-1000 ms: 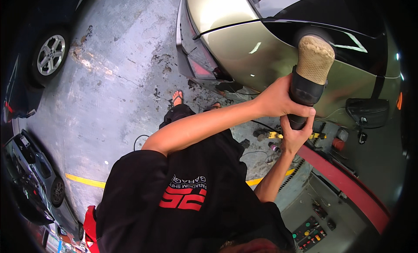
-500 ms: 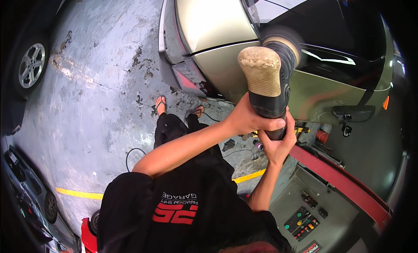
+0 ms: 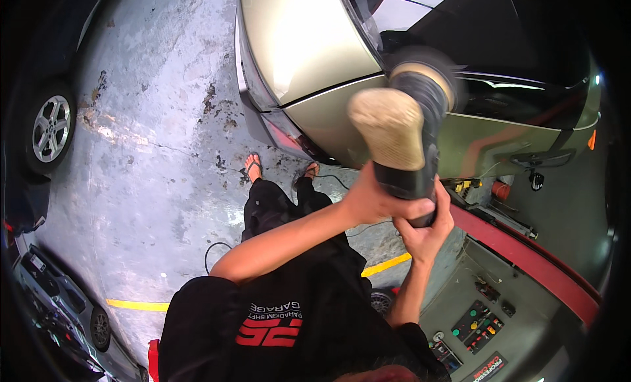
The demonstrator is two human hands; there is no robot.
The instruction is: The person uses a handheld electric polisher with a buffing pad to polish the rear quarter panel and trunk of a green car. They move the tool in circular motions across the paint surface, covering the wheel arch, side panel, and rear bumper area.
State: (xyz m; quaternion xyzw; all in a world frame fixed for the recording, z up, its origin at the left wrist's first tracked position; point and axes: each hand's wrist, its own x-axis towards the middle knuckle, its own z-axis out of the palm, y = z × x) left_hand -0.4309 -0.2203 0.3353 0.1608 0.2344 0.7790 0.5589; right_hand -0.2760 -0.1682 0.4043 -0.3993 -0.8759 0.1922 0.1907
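Your left hand (image 3: 378, 198) and right hand (image 3: 430, 229) are on the near end of the polisher (image 3: 432, 119), the right one on its right side. The polisher's far end lies over the side of the car (image 3: 315, 47) ahead of you. That car's tail light (image 3: 284, 135) is at its left end, its side mirror (image 3: 547, 160) farther right. Your flip-flops (image 3: 255, 168) rest on the floor (image 3: 164, 198), left of the polisher. A wheel (image 3: 51, 129) of a second car stands far left; a third car (image 3: 69, 287) sits near left. A long beam (image 3: 526, 258) slants along the near right.
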